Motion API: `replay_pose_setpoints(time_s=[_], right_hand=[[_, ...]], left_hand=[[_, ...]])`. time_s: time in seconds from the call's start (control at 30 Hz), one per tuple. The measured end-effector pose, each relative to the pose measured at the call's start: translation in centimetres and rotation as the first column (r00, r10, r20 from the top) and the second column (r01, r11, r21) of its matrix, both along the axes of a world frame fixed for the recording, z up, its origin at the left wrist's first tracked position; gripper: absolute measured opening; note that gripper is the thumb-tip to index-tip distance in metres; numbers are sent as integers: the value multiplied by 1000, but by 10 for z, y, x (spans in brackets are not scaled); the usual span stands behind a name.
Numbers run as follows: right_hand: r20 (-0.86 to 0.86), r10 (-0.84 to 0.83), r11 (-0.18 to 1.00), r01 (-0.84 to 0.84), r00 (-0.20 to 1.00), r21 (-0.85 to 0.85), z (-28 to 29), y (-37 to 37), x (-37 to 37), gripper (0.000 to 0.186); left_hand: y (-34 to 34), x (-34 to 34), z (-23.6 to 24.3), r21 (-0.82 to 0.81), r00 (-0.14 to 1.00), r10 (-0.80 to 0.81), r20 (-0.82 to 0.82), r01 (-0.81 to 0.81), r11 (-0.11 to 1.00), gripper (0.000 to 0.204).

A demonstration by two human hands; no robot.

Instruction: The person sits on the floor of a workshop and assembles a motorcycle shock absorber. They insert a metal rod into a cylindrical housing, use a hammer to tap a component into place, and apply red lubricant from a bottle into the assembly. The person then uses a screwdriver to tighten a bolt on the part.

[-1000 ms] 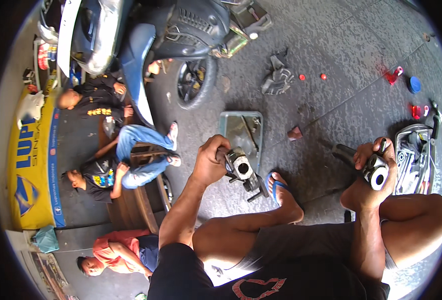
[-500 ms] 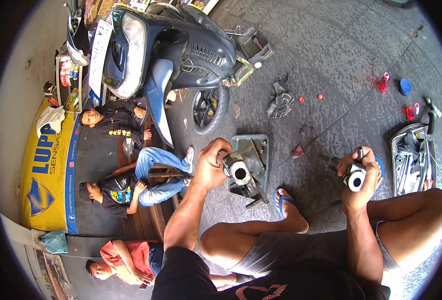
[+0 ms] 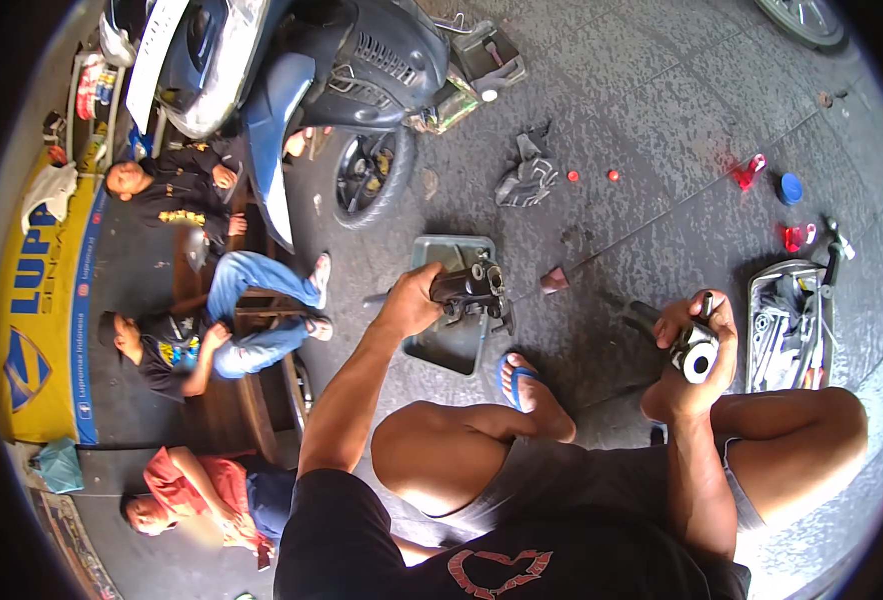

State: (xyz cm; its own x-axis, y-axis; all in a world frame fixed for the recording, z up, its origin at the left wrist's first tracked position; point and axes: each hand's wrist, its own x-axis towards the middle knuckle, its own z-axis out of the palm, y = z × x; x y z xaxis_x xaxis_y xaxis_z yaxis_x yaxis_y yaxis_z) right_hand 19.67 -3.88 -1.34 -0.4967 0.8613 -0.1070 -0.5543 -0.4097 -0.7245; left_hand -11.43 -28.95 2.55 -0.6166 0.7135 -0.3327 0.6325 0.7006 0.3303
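Note:
My left hand [image 3: 412, 303] is wrapped round a dark metal part [image 3: 462, 288] with round openings at its end, held above a grey drain tray [image 3: 449, 243]. In my right hand [image 3: 699, 385], above my bent knee, is another metal part [image 3: 695, 355] with a bright ring-shaped end and a round bore. A dark length of it sticks out to the left past my fingers. The exact kind of both parts cannot be made out. The fingers of both hands are closed.
A blue scooter [image 3: 362, 70] stands at the upper left beside a wheel [image 3: 374, 178]. A tool tray [image 3: 755, 330] lies right, near a blue cap [image 3: 790, 188] and red bottles [image 3: 750, 172]. Dark gloves [image 3: 529, 180] lie on the floor. Several people sit along the left.
My left hand has turned its part so the ring end no longer faces me, and more of its dark side shows. My right hand keeps its part. The whole view has shifted.

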Motion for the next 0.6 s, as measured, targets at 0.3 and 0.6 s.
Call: replay_pose_setpoints(time_s=[0.3, 0.6], right_hand=[[48, 99, 992, -102, 994, 70, 11, -8, -11, 30], [4, 217, 976, -217, 976, 17, 13, -16, -30, 24]], left_hand=[[-112, -64, -191, -394, 998, 54, -41, -66, 917, 41], [-161, -60, -241, -474, 985, 151, -89, -175, 863, 44]])
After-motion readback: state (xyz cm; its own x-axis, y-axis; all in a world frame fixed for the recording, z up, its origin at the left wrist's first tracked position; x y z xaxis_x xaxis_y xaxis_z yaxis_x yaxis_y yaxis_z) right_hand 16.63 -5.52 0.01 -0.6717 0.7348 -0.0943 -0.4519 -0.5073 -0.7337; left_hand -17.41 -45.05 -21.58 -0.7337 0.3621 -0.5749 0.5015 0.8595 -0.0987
